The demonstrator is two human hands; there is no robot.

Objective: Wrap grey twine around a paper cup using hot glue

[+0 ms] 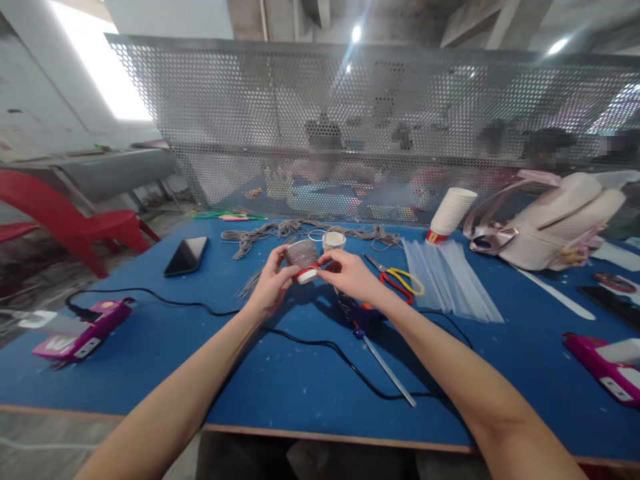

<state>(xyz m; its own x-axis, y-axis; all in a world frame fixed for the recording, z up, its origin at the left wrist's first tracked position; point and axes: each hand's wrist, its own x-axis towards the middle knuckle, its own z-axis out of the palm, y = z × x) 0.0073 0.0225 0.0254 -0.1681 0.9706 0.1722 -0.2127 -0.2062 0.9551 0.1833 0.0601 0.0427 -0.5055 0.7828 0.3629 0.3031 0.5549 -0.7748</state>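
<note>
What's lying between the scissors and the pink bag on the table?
In the head view, a fan of clear plastic sleeves lies between the scissors and the pink bag, flat on the blue table.

Bright workshop light, with wide-angle warp at the edges.
Daylight burns out a window beyond the desk's far left corner, and ceiling lamps throw streaked flare across the perforated screen. The blue desk is evenly lit; the left hand and right hand cast soft shadows on it just beneath them. The cord-wrapped cup they hold is sharp. The desk's near edge bows, and the people behind the screen look hazy and blurred.
</note>
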